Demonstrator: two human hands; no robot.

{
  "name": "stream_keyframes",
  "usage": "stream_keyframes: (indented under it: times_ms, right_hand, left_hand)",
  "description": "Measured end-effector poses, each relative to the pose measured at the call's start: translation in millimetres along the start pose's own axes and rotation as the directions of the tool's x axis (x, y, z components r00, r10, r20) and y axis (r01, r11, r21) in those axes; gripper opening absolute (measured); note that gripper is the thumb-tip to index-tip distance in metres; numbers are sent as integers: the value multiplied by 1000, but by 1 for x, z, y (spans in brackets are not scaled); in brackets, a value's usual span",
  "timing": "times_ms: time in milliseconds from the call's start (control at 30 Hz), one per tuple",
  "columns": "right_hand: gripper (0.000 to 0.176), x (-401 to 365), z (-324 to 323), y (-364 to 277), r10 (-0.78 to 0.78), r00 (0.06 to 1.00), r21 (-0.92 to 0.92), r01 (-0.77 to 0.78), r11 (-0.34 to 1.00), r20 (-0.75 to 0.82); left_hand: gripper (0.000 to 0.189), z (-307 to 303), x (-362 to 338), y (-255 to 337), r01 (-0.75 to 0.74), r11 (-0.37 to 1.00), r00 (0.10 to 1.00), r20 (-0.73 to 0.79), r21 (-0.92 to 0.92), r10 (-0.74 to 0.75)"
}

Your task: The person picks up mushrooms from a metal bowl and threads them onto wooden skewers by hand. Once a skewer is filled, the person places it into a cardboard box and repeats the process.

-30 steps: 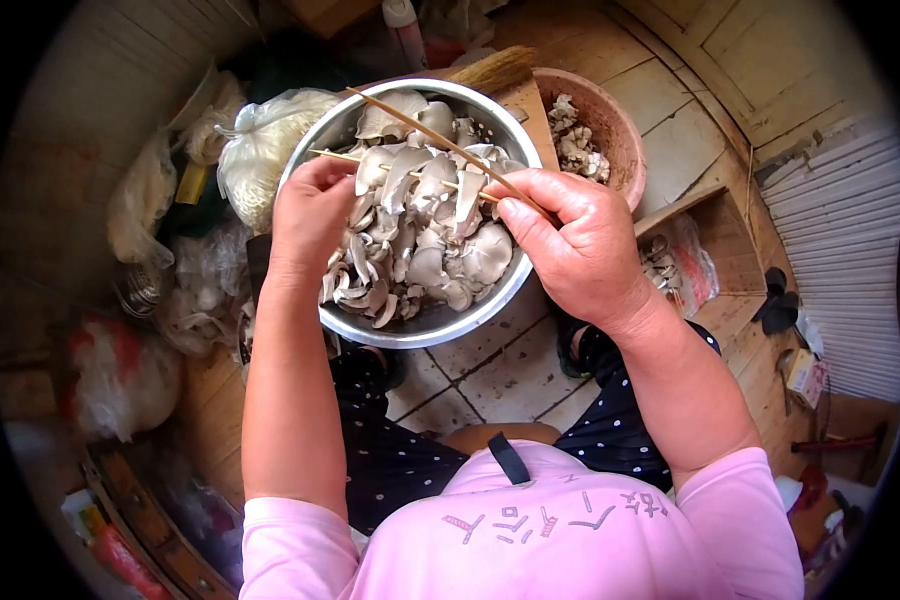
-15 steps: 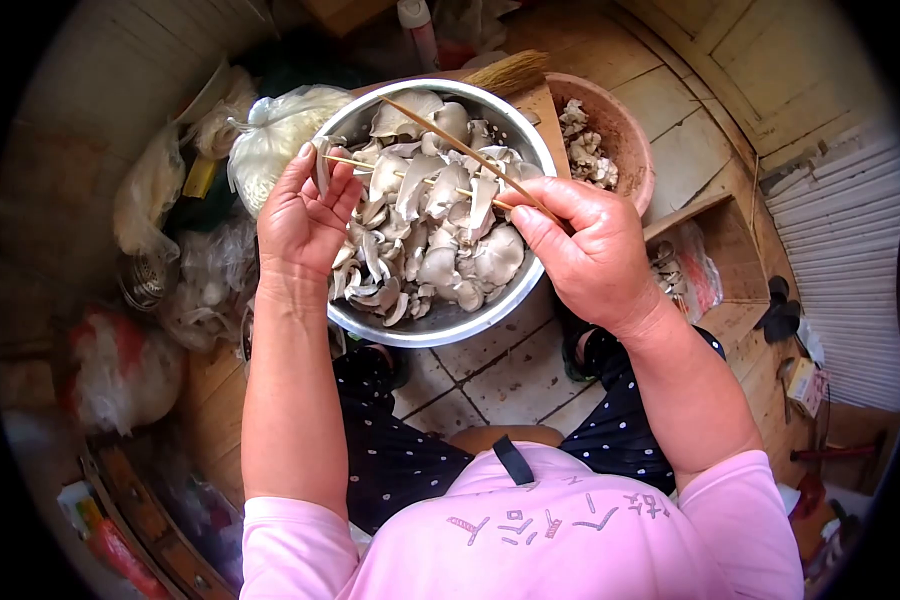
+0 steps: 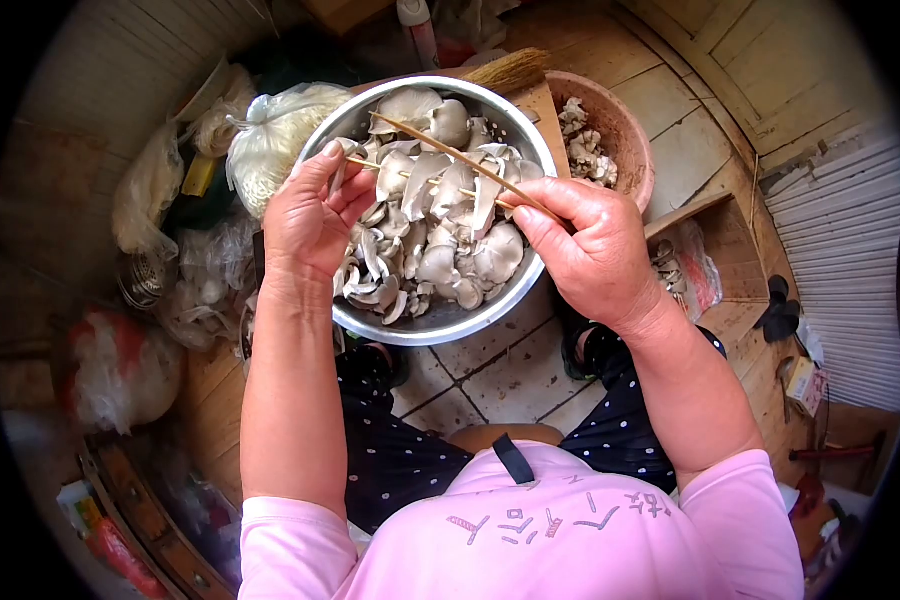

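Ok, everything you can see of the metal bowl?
The metal bowl is round, wide and silvery, apparently metal, with a broad, shiny rim. It sits mouth up in front of the person, heaped with grey mushrooms; bare wall shows along its near side. Small pale spots on the far right inner wall could be holes. The left hand and right hand overlap its rim in view; contact is unclear. Its underside and support are hidden.

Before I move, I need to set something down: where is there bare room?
Between the feet, floor tiles lie bare but specked. Another bare patch lies between the pink basin and wooden box. Left of the bowl, bags crowd together; inside it, mushrooms leave little room.
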State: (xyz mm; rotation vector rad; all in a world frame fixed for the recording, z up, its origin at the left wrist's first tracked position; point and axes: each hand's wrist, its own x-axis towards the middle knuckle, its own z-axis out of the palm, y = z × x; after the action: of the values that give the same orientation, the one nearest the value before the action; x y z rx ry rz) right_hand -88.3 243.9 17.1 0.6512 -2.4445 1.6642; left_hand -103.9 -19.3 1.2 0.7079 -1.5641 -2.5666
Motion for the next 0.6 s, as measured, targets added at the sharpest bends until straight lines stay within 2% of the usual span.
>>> stream_keyframes:
  times_ms: [267,600]
  right_hand:
    - [16,0,4,3,-74,997,-57,74,996,-4]
    - [15,4,0,8,69,996,-107,-62,992,56]
  left_hand:
    - [16,23,-16,-8,104,992,994,-30,77,-102]
    - [18,24,-15,-6,46,998,999,26,34,-47]
